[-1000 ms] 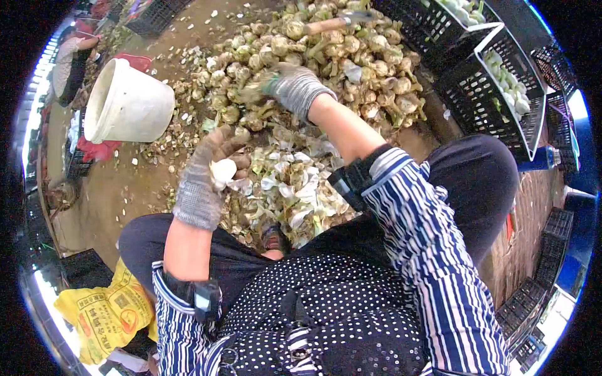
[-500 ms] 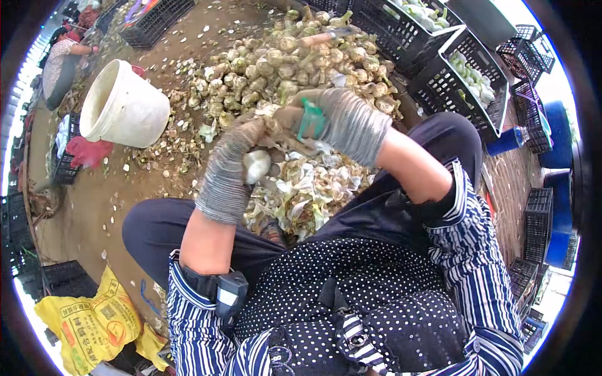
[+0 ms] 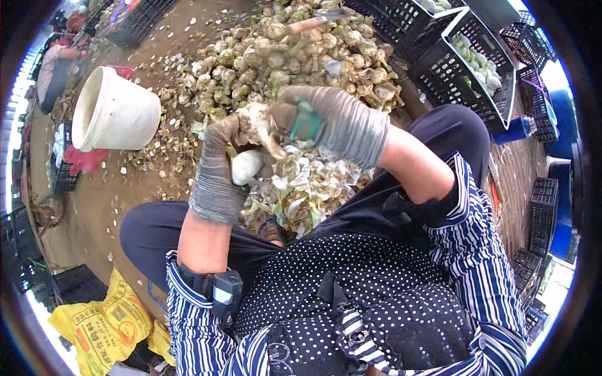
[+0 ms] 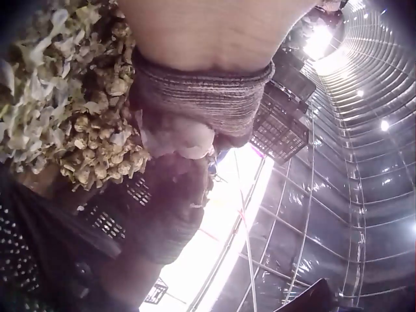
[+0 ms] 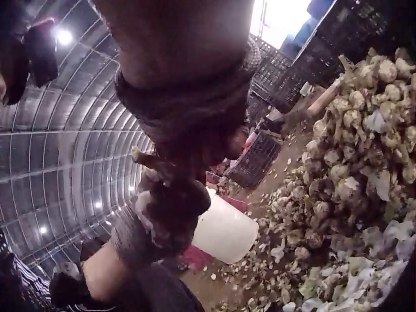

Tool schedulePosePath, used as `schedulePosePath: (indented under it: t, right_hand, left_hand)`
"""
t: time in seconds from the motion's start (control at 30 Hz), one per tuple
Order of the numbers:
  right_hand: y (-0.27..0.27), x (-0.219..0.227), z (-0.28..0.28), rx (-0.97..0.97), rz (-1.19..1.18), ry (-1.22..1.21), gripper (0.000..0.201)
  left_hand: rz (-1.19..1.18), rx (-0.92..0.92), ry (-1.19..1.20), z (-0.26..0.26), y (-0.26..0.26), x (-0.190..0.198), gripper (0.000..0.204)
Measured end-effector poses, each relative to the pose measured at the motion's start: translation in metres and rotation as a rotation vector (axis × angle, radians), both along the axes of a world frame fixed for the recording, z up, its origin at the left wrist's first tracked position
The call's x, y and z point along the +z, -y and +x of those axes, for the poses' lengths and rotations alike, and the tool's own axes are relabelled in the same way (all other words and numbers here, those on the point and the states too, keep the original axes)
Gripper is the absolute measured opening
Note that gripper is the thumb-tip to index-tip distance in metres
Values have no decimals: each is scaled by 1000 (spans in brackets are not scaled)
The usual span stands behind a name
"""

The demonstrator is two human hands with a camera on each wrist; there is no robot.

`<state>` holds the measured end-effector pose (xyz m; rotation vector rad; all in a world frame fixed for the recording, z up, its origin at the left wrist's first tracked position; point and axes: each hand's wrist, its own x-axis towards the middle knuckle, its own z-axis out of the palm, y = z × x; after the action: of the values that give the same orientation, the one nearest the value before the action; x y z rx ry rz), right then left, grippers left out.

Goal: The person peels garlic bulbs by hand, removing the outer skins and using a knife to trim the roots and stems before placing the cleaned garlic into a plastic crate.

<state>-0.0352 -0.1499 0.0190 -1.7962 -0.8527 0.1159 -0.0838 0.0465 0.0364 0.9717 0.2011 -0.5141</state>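
Note:
My gloved left hand point(image 3: 216, 172) holds a smooth white peeled garlic bulb point(image 3: 246, 167) against its palm. Its fingertips also grip a second garlic bulb point(image 3: 256, 122), brownish, with loose skin and a stalk trailing down. From the other side, my gloved right hand point(image 3: 345, 122), a green band point(image 3: 305, 120) round its fingers, pinches this second bulb. Both hands meet above a heap of pale garlic skins point(image 3: 304, 188) between the legs. In the right wrist view a stalk end point(image 5: 140, 156) sticks out beside the dark, shadowed hands.
Ahead lies a large pile of unpeeled garlic point(image 3: 238, 69), with a wooden-handled tool point(image 3: 307, 25) on top. A white bucket point(image 3: 128, 113) leans at the left. Black crates point(image 3: 433, 59) stand at the right, one holding white bulbs point(image 3: 475, 59). A yellow sack point(image 3: 103, 326) lies lower left.
My right hand has come back from the garlic pile to the left hand, and the second bulb is now between them. The white bulb has stayed in the left palm.

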Motion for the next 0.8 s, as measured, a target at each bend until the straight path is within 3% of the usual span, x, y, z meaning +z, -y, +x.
schedulePosePath:
  t: [0.07, 0.1, 0.13, 0.2, 0.27, 0.33, 0.37, 0.4, 0.47, 0.53, 0.63, 0.67, 0.73, 0.77, 0.8]
  right_hand:
    - [1, 9, -1, -82, 22, -139, 19]
    - [1, 3, 0, -43, 98, -78, 31]
    - [-1, 10, -3, -44, 97, -76, 31]
    - [-6, 26, -15, -133, -410, -341, 36]
    - [-6, 21, -18, -145, -414, -365, 38]
    - [-8, 15, -18, -213, -278, -236, 25]
    - [-5, 30, -19, -236, -402, -135, 23]
    - [-5, 30, -21, -236, -401, -133, 23]
    - [-5, 29, -24, -300, -363, 103, 26]
    - [-7, 27, -25, -269, -401, 112, 27]
    - [-7, 31, -28, -216, -533, 134, 27]
    - [-8, 32, -29, -216, -534, 131, 27]
    - [-8, 37, -29, -153, -569, 43, 26]
    - [-6, 42, -29, -132, -609, -231, 28]
    - [-2, 41, -30, -132, -608, -241, 28]
  left_hand:
    - [106, 75, 43, 2, 0, 0, 52]
    - [13, -77, 47, 6, -16, -7, 55]
    - [11, -79, 49, 6, -13, -9, 55]
    - [91, 23, 194, 7, -5, -12, 62]
    - [70, -29, 249, 11, -6, -17, 66]
    - [254, 8, 367, 10, -6, -18, 70]
    - [301, -31, 324, 8, -13, -18, 63]
    - [302, -30, 326, 7, -13, -18, 63]
    - [288, 24, 255, 4, -8, -13, 53]
    - [375, 60, 309, 3, -5, -14, 45]
    - [619, -125, 657, 1, -17, -17, 40]
    - [618, -127, 655, 2, -20, -18, 40]
    - [847, -158, 955, 6, -21, -18, 40]
    - [692, -139, 463, 1, -23, -15, 39]
    - [692, -145, 454, 1, -23, -8, 39]
